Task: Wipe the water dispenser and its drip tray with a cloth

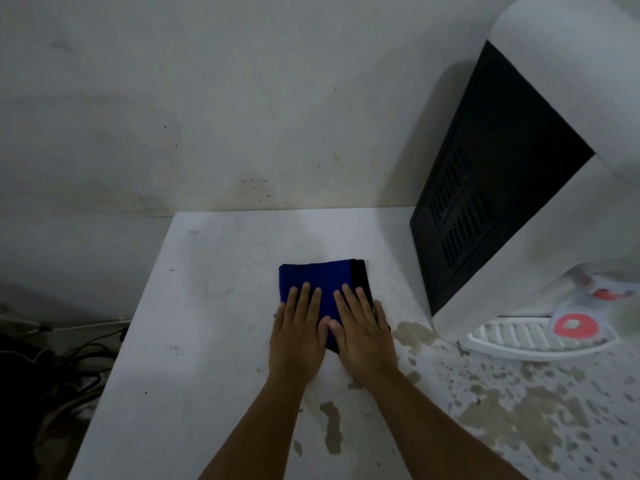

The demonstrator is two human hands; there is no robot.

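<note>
While fingers lie straight, both hands press the cloth.

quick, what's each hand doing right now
Left hand: open, fingers flat, pressing on the folded blue cloth.
Right hand: open, fingers flat, pressing on the same cloth.

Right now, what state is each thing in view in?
Cloth: folded, flat on the table, under both hands.
Left hand: flat, fingers straight, pressing the cloth.
Right hand: flat, fingers straight, pressing the cloth.
Table: stained and spotted toward the right.
Water dispenser: upright on the table, untouched.
Drip tray: in place at the dispenser's base, untouched.
</note>
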